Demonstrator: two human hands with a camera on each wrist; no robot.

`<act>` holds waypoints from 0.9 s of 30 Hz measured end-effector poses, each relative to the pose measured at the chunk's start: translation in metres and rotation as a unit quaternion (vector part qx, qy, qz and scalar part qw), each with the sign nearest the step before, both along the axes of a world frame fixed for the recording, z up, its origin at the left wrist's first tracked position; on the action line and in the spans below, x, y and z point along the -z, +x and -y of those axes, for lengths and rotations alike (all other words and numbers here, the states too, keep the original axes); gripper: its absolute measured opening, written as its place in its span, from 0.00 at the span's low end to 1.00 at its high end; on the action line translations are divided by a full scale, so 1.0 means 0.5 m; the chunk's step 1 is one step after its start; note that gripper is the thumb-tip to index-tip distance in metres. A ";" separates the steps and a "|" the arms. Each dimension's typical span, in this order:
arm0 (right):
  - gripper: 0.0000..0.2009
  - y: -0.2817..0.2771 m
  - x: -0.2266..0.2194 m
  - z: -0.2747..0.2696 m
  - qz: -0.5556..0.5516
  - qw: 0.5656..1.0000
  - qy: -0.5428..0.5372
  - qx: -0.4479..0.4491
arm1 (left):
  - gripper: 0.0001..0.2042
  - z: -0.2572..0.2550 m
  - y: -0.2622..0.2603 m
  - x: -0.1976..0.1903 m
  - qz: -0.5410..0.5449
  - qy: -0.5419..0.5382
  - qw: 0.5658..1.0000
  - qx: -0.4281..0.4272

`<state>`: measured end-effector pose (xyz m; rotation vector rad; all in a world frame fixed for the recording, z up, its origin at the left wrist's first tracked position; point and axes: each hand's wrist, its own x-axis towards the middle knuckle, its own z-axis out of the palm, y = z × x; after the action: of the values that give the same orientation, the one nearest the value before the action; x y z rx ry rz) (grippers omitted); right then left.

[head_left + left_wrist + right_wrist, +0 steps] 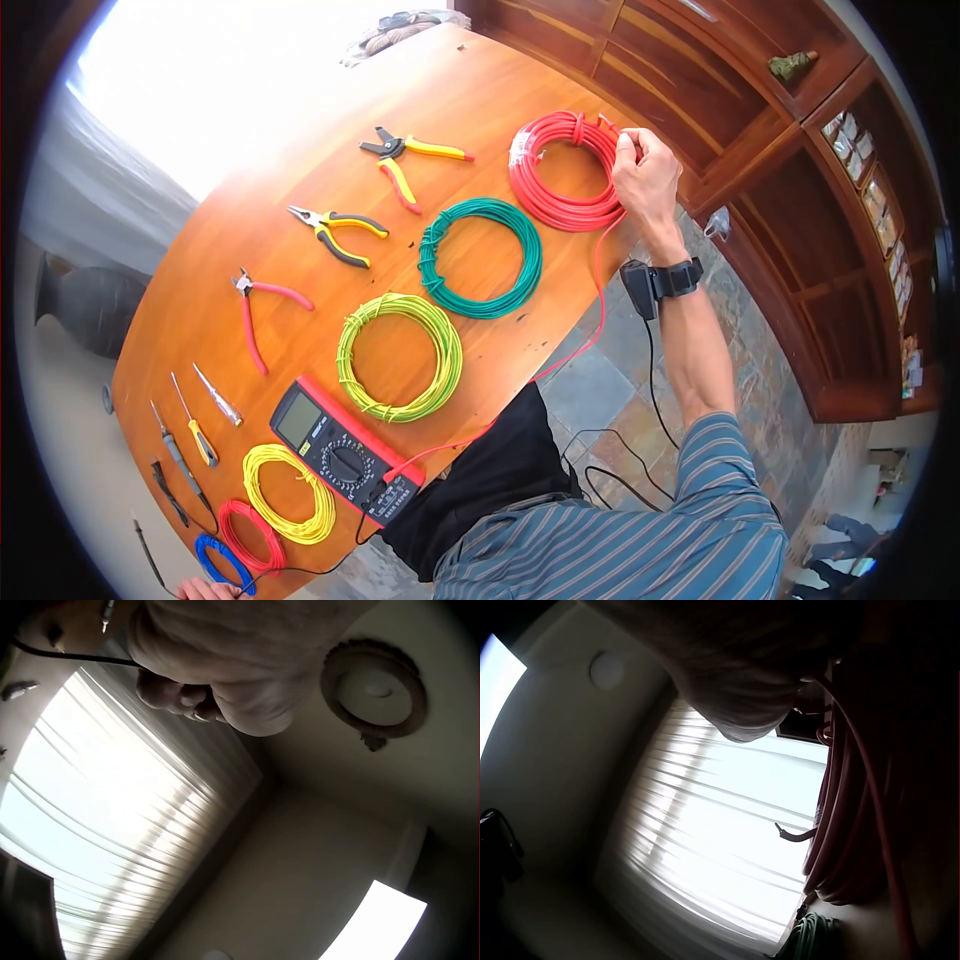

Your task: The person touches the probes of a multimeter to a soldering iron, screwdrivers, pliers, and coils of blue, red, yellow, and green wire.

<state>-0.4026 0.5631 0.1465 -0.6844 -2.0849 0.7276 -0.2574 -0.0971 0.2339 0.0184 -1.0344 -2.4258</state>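
At the far right of the table, my right hand [648, 180] is at the edge of a thick red wire coil [530, 190], fingers curled near a wire end. A red test lead [870, 772] runs into this hand; its probe is mostly hidden by the fingers. That lead comes from a red-and-black multimeter [345, 455] at the near table edge. My left hand [208, 590], partly cut off at the bottom left, grips the black test probe [148, 553]. The black lead [75, 656] reaches its curled fingers in the left wrist view.
Green [432, 262], yellow-green [350, 355], yellow [255, 490], small red [230, 530] and blue [205, 560] wire coils line the near side. Behind lie wire strippers [392, 148], pliers [345, 222], red-handled cutters [250, 325], screwdrivers [203, 445] and a soldering iron [178, 458].
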 end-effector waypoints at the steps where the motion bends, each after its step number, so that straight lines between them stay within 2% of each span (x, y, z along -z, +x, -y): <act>1: 0.11 -0.002 0.004 -0.002 0.001 1.000 -0.001 0.003 | 0.11 -0.003 -0.006 0.000 0.001 -0.001 1.000 0.003; 4: 0.11 -0.003 0.010 0.000 -0.025 1.000 0.005 0.003 | 0.13 -0.015 -0.018 -0.010 -0.015 -0.020 0.999 0.021; 6: 0.11 0.001 0.001 0.007 0.002 1.000 0.018 0.008 | 0.14 -0.028 -0.028 -0.017 0.050 -0.064 0.995 -0.059; 10: 0.11 0.002 0.001 0.006 0.002 1.000 0.018 0.010 | 0.15 -0.033 -0.039 -0.027 0.095 -0.057 0.992 -0.062; 12: 0.11 -0.002 0.010 0.000 -0.030 0.999 0.006 0.009 | 0.15 -0.007 -0.042 -0.019 0.022 0.017 0.997 0.072; 13: 0.11 -0.002 0.012 -0.001 -0.029 1.000 0.005 0.009 | 0.15 -0.005 -0.043 -0.024 0.022 0.016 0.997 0.072; 15: 0.10 0.000 0.015 -0.004 -0.023 0.999 0.024 0.005 | 0.17 -0.010 -0.053 -0.046 0.096 -0.055 0.993 0.027; 16: 0.10 -0.001 0.016 -0.005 -0.024 0.999 0.022 0.006 | 0.17 -0.022 -0.059 -0.059 0.096 -0.057 0.993 0.028; 18: 0.10 0.001 0.019 -0.008 -0.017 1.000 0.020 0.003 | 0.17 -0.061 -0.080 -0.087 0.128 -0.191 0.973 0.037; 22: 0.10 0.001 0.016 0.000 -0.013 1.000 -0.005 0.009 | 0.17 -0.156 -0.144 -0.121 0.108 -0.206 0.972 0.034; 24: 0.10 -0.001 0.023 -0.002 -0.014 1.000 0.003 0.007 | 0.14 -0.216 -0.190 -0.142 0.150 -0.219 0.958 0.106; 26: 0.10 -0.002 0.024 -0.002 -0.017 1.000 0.015 0.010 | 0.13 -0.260 -0.244 -0.126 0.175 -0.289 0.938 0.076; 27: 0.10 -0.003 0.025 -0.001 -0.014 0.999 0.029 0.010 | 0.13 -0.284 -0.272 -0.119 0.117 -0.331 0.914 0.203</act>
<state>-0.4039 0.5636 0.1342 -0.6587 -2.0632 0.6591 -0.3932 0.0449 0.2932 -0.1539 -2.1076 -2.3111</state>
